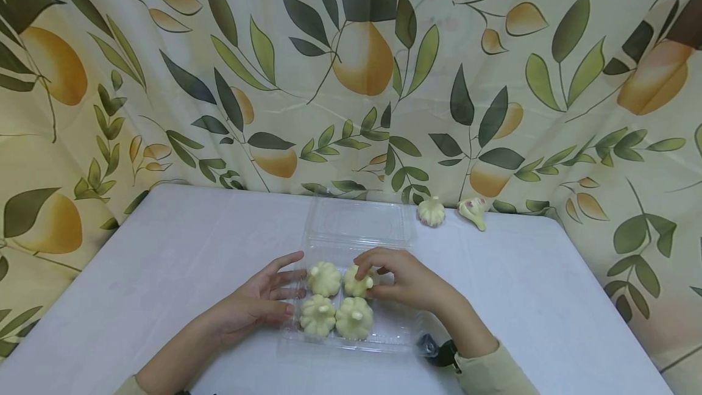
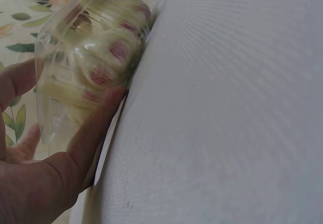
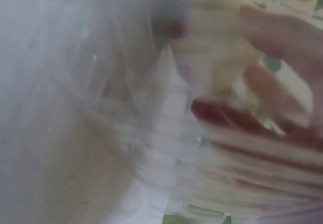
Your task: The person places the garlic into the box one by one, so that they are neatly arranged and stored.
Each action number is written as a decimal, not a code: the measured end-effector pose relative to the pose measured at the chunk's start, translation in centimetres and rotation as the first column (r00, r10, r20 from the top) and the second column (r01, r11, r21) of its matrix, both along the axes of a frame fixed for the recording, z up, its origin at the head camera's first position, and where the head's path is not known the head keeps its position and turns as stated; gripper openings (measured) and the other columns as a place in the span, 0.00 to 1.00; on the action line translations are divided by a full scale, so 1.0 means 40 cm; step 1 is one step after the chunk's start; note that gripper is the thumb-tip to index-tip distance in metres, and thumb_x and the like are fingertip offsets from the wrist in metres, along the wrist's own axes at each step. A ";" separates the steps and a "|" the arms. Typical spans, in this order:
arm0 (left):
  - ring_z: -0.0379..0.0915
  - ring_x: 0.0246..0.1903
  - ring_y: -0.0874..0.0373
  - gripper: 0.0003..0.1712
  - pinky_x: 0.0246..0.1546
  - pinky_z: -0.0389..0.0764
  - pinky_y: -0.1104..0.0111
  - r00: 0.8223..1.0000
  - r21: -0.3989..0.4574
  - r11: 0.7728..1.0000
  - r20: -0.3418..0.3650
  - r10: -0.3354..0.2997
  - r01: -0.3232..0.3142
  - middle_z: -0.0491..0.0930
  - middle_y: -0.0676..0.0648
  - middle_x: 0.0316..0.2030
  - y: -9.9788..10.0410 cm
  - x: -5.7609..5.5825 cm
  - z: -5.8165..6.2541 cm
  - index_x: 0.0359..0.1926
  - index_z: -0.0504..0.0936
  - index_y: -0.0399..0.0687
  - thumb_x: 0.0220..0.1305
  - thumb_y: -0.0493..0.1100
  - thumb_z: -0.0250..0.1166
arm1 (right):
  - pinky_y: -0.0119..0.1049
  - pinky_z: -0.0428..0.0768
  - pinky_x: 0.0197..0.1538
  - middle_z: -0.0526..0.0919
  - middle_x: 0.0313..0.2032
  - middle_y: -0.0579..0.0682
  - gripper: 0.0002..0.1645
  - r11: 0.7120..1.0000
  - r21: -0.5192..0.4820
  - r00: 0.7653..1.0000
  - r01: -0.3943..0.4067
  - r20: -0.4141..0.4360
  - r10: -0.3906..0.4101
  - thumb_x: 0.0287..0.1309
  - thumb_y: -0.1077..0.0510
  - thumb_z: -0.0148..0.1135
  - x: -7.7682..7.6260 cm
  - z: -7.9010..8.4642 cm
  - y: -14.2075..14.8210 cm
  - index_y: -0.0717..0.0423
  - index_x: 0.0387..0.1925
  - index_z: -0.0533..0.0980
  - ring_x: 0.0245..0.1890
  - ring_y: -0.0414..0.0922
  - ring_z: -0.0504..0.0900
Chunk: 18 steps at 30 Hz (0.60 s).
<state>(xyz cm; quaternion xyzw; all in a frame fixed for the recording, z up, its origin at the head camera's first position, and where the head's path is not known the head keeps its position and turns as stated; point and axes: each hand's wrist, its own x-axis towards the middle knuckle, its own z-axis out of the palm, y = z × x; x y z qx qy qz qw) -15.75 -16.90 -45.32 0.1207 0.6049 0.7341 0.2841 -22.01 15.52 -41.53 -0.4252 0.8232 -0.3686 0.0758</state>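
A clear plastic clamshell box (image 1: 392, 322) lies with its lid folded back on the table. Several pale garlic bulbs (image 1: 353, 318) sit in two rows in its left part. My right hand (image 1: 408, 276) reaches in from the right, its fingers and thumb around the back-right garlic bulb (image 1: 356, 282); the right wrist view is blurred. My left hand (image 1: 258, 300) stays at the box's left side with fingers spread. Its thumb (image 2: 93, 133) lies along the box wall in the left wrist view, where purple patches show on the bulbs through the plastic.
Two more garlic bulbs, one whitish (image 1: 431, 212) and one with a long stem (image 1: 473, 213), lie at the table's back edge, right of the lid (image 1: 359, 221). Behind the white-covered table (image 1: 219, 230) hangs a fruit-and-leaf patterned curtain (image 1: 307, 78).
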 end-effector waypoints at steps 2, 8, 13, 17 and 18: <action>0.59 0.69 0.40 0.53 0.49 0.81 0.58 1.000 -0.001 1.000 0.001 0.000 0.000 0.48 0.36 0.76 0.000 0.000 0.000 0.79 0.45 0.57 0.62 0.31 0.66 | 0.45 0.82 0.51 0.83 0.56 0.51 0.16 1.000 0.013 1.000 -0.001 -0.013 0.001 0.53 0.62 0.74 0.002 0.000 -0.002 0.45 0.42 0.81 0.59 0.46 0.79; 0.59 0.70 0.39 0.53 0.49 0.81 0.58 1.000 -0.001 1.000 -0.006 -0.002 0.002 0.47 0.35 0.76 0.000 -0.001 -0.001 0.79 0.44 0.56 0.62 0.30 0.65 | 0.42 0.83 0.52 0.81 0.57 0.52 0.22 1.000 -0.024 1.000 0.008 -0.003 -0.008 0.53 0.65 0.72 0.002 0.000 -0.003 0.51 0.51 0.80 0.59 0.48 0.78; 0.58 0.70 0.38 0.54 0.50 0.81 0.58 1.000 -0.004 1.000 -0.015 -0.005 0.005 0.47 0.34 0.76 0.000 -0.002 -0.004 0.79 0.44 0.55 0.62 0.30 0.66 | 0.41 0.82 0.54 0.80 0.57 0.46 0.25 0.999 -0.046 0.998 0.025 0.062 -0.022 0.52 0.67 0.73 0.003 0.010 0.003 0.54 0.53 0.79 0.59 0.46 0.78; 0.58 0.70 0.38 0.54 0.50 0.81 0.57 1.000 -0.001 1.000 -0.017 -0.009 0.009 0.47 0.34 0.76 0.000 -0.003 -0.006 0.79 0.44 0.55 0.63 0.31 0.66 | 0.42 0.82 0.55 0.81 0.56 0.45 0.26 0.998 -0.042 0.997 0.053 0.062 -0.050 0.52 0.68 0.72 0.002 0.026 0.016 0.54 0.54 0.78 0.59 0.46 0.78; 0.58 0.70 0.38 0.54 0.50 0.81 0.57 1.000 0.001 1.000 -0.018 -0.010 0.010 0.47 0.34 0.76 0.000 -0.003 -0.006 0.79 0.44 0.55 0.63 0.31 0.66 | 0.42 0.82 0.55 0.81 0.56 0.45 0.26 0.997 -0.044 0.996 0.064 0.057 -0.061 0.52 0.68 0.72 0.001 0.030 0.021 0.53 0.54 0.78 0.59 0.46 0.78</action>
